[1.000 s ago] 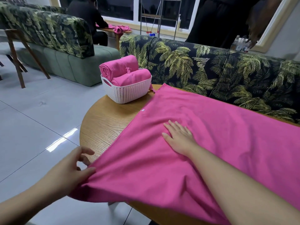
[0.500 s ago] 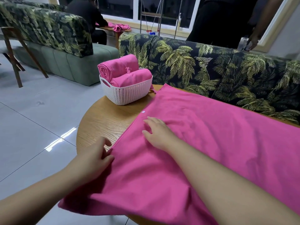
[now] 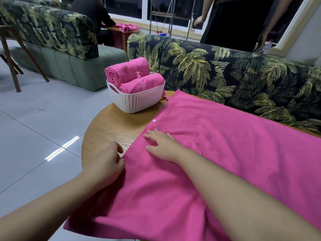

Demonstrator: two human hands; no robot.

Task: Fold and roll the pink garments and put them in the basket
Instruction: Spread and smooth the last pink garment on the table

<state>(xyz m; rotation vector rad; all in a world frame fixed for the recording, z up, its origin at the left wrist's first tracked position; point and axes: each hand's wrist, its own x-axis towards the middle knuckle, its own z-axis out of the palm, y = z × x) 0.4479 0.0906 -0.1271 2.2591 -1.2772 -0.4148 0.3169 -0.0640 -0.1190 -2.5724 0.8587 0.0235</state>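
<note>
A large flat pink fabric garment (image 3: 225,145) is spread across the round wooden counter (image 3: 111,129), overhanging its near edge. Its left edge is pinched by the left hand (image 3: 106,162); the right hand (image 3: 163,145) is pressed flat, fingers extended, near that edge. Two rolled pink garments (image 3: 133,77) are held in the white woven plastic basket (image 3: 137,101) at the counter's far edge.

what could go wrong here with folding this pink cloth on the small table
1. The near edge of the pink cloth hangs off the round table, so its weight may drag it to the floor if the right hand lifts.
2. The left hand holds only the cloth's side edge, so a pull could wrinkle it.
3. The basket already carries two rolls piled above its rim; another may topple out.
</note>
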